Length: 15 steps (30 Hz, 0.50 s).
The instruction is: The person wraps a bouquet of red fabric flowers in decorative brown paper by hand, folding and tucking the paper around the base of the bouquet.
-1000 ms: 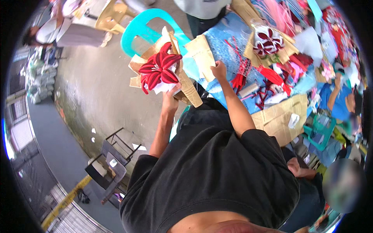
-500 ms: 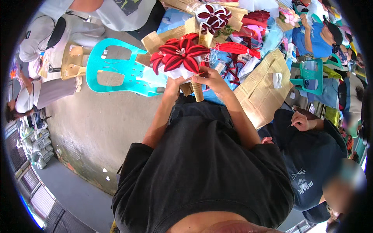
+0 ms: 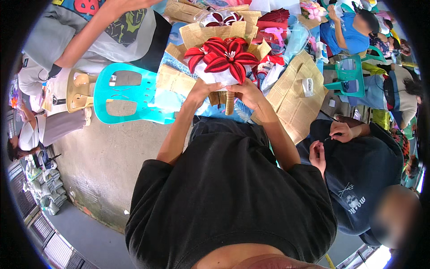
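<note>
A bouquet of dark red artificial flowers (image 3: pixel 229 58) with pale centres is held up in front of me. White wrapping paper (image 3: pixel 219 80) sits beneath the blooms, and tan newsprint-patterned paper (image 3: pixel 214 32) stands up behind them. My left hand (image 3: pixel 204 92) is closed on the lower left of the bouquet. My right hand (image 3: pixel 248 93) grips its lower right, thumb against the white paper. Between my hands a brown rolled piece (image 3: pixel 229 104) hangs down; the flowers and paper partly hide my fingers.
Behind, the blue-covered table (image 3: pixel 172 38) carries a pink glue gun (image 3: pixel 274 33) and newsprint-patterned sheets (image 3: pixel 298 96). A turquoise plastic chair (image 3: pixel 101 96) stands at left. At right a person in a dark shirt (image 3: pixel 363 152) sits close; another person's arm (image 3: pixel 85 38) reaches in upper left.
The bouquet has shifted a little to the right. My right hand has moved from the paper's edge to its lower side. At upper left a person's arm has come into view.
</note>
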Available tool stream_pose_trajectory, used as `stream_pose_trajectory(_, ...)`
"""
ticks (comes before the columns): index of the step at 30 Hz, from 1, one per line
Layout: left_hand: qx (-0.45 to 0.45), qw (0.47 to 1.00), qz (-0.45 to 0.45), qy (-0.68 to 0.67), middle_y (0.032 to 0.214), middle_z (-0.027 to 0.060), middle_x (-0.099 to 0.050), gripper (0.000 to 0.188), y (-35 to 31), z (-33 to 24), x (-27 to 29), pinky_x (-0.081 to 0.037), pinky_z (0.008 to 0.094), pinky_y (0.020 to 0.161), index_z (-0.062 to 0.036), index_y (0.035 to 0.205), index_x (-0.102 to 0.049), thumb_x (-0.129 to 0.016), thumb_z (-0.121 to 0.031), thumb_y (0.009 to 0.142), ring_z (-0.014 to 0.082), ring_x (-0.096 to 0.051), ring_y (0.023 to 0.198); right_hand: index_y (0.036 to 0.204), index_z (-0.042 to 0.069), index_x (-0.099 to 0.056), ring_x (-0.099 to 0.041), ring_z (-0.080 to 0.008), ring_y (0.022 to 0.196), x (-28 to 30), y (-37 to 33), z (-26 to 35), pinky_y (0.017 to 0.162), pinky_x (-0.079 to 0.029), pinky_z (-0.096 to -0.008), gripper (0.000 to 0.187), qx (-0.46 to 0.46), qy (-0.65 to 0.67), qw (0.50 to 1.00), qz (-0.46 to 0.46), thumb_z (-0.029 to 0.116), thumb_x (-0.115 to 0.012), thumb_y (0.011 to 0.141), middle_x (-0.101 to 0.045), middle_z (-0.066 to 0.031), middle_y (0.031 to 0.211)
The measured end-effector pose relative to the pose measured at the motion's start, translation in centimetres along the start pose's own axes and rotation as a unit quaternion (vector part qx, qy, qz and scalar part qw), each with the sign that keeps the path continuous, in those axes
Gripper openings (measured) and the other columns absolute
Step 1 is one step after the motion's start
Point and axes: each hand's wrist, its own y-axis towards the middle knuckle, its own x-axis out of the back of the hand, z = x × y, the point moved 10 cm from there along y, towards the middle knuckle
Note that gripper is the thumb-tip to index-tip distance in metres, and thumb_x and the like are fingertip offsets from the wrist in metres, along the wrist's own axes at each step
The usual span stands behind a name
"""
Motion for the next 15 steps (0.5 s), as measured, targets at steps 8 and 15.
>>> stream_pose_trajectory(8,0.051,0.996,0.022,0.069,0.112,0.0108,-0.054,0.065,1.7,0.7,-1.0,-0.039,0.0337,0.091,0.0021,0.122,-0.040,-0.073,-0.017,0.068,0.0195,-0.051,0.104,0.102,0.004,-0.057,-0.059,-0.0156,0.081,3.3,-0.1,0.4,0.072,-0.045,-0.0289,0.033,0.051,0.056,0.995,-0.070,-0.002,-0.064,0.070,-0.061,-0.0042,0.090)
stream_pose_trajectory(15,0.035,0.984,0.120,0.125,0.120,0.0119,-0.048,0.090,0.8,-1.1,-3.6,-0.035,0.0347,0.095,0.0032,0.127,-0.033,-0.079,-0.034,0.060,0.0204,-0.045,0.112,0.113,0.005,-0.051,-0.055,-0.0200,0.098,5.9,-0.5,-2.1,0.088,-0.041,-0.0343,0.039,0.005,0.113,0.992,-0.046,0.006,-0.062,0.076,-0.058,-0.0065,0.103)
